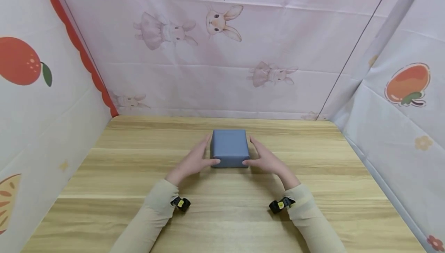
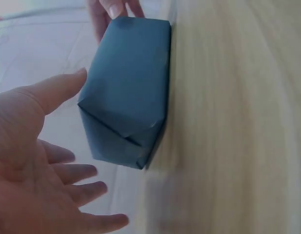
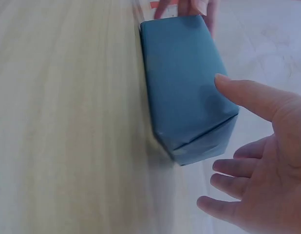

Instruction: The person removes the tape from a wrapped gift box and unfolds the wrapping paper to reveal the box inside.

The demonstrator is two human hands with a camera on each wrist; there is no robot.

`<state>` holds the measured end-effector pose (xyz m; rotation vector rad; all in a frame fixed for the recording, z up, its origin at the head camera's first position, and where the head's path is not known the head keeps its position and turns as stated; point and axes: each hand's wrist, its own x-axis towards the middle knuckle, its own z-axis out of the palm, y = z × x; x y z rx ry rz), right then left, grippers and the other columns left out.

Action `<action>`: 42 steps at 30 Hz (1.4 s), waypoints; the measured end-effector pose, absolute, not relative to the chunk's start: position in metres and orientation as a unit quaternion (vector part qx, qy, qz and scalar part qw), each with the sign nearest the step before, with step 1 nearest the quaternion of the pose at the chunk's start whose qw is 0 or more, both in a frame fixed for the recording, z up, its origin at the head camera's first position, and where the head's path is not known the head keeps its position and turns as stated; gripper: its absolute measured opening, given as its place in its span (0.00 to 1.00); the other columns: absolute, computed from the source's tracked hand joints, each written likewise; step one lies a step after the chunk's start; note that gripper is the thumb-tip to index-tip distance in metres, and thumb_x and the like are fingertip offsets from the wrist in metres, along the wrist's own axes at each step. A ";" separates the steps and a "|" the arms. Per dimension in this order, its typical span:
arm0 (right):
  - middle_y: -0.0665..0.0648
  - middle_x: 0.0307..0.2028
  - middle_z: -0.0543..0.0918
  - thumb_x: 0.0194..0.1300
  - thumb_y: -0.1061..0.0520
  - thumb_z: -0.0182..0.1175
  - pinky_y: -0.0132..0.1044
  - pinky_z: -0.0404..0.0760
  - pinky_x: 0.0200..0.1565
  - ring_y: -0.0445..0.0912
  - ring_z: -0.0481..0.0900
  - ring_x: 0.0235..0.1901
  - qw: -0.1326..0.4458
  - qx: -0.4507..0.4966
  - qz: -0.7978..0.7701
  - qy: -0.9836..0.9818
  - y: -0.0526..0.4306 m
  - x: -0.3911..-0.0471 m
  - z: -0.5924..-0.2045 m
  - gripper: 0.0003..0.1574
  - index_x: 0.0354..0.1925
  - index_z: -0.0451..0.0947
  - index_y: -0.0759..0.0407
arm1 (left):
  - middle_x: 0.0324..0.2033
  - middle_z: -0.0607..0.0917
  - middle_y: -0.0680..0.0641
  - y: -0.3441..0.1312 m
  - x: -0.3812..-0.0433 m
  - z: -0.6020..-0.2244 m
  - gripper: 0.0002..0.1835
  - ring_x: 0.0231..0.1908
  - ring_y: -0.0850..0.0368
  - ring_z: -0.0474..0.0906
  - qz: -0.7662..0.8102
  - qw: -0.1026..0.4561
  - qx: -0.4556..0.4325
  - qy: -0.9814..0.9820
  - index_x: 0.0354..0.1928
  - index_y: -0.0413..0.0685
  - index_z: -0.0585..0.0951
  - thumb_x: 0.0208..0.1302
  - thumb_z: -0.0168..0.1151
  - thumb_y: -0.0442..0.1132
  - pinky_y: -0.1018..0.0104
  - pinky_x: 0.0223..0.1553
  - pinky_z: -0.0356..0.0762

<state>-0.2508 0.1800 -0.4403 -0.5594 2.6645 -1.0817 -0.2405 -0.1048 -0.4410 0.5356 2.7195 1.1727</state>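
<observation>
A box wrapped in blue paper (image 1: pixel 230 145) sits flat on the wooden table, with folded paper ends showing in both wrist views. My left hand (image 1: pixel 194 158) is spread at its left side, the thumb by the near left edge. On the other side, my right hand (image 1: pixel 267 159) mirrors it, thumb at the near right edge. In the left wrist view the left fingers (image 2: pixel 82 191) stand extended, apart from the folded end. The right fingers (image 3: pixel 228 185) look likewise straight and apart in the right wrist view. Whether either thumb touches the paper is hard to tell.
The wooden table (image 1: pixel 222 214) reaches back to a pink cloth wall (image 1: pixel 208 90) printed with rabbits. White cloth walls with fruit prints stand at the left (image 1: pixel 52 129) and right (image 1: pixel 393 141). Each wrist wears a small black camera (image 1: pixel 181 204).
</observation>
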 end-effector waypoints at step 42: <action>0.65 0.66 0.72 0.72 0.32 0.44 0.55 0.68 0.66 0.58 0.68 0.68 0.045 -0.116 -0.447 0.886 0.180 -0.256 -0.437 0.44 0.70 0.64 0.61 | 0.72 0.65 0.43 -0.098 -0.241 -0.441 0.49 0.72 0.45 0.61 0.486 0.075 0.158 0.856 0.77 0.54 0.53 0.59 0.70 0.50 0.44 0.70 0.59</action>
